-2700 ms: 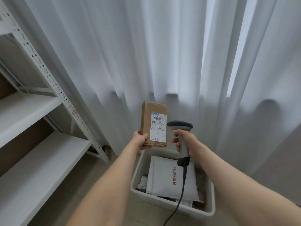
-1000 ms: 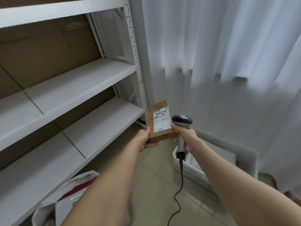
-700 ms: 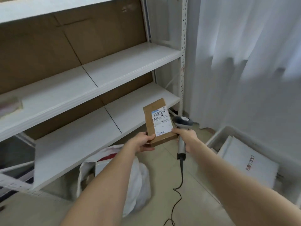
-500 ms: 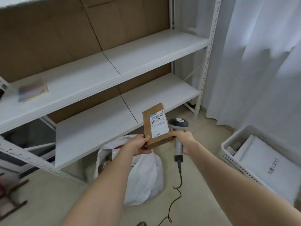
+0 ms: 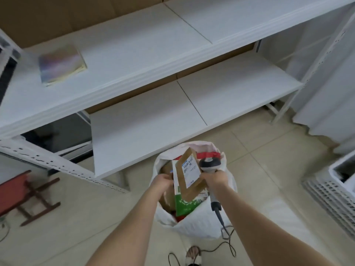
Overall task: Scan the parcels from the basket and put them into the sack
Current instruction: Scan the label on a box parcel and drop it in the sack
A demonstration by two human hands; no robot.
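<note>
Pale tiled floor (image 5: 269, 169), white shelving (image 5: 153, 104) ahead, and we're right over the sack. Right hand (image 5: 216, 179) is wrapped tight round the handle of the scanner (image 5: 209, 164). The scanner's head pokes up past the knuckles and its cable (image 5: 221, 217) trails from below the wrist down to the floor.

Hard against that hand, on its left, is the parcel (image 5: 187, 176): brown cardboard, white label (image 5: 190, 169) facing up at the camera. Its long axis runs away from the person, far end tipped up toward the shelving, near end dipping into the mouth of the sack (image 5: 192, 225). Left hand (image 5: 163, 181) is at the parcel's other edge with fingers curled, but it's blurred, so whether they actually pinch the parcel I can't tell.

Below both hands the white sack stands open on the floor. Inside there's a green-and-white packet (image 5: 182, 203) under the parcel and something red (image 5: 208, 155) at the far rim. Brown shapes (image 5: 167, 198) beneath the left hand are hard to make out.

Out to the right of the scanner hand, the white slatted basket (image 5: 326, 192) is cut off by the frame edge, its inside dark and unreadable. Beyond it hangs a white curtain (image 5: 326, 102). Far to the left of the grip, a flat shiny item (image 5: 61, 64) lies on the upper shelf, smeared by blur. A red-topped wooden stool (image 5: 13, 191) is cropped at the edge. A sandalled foot (image 5: 193, 253) shows between the forearms.
</note>
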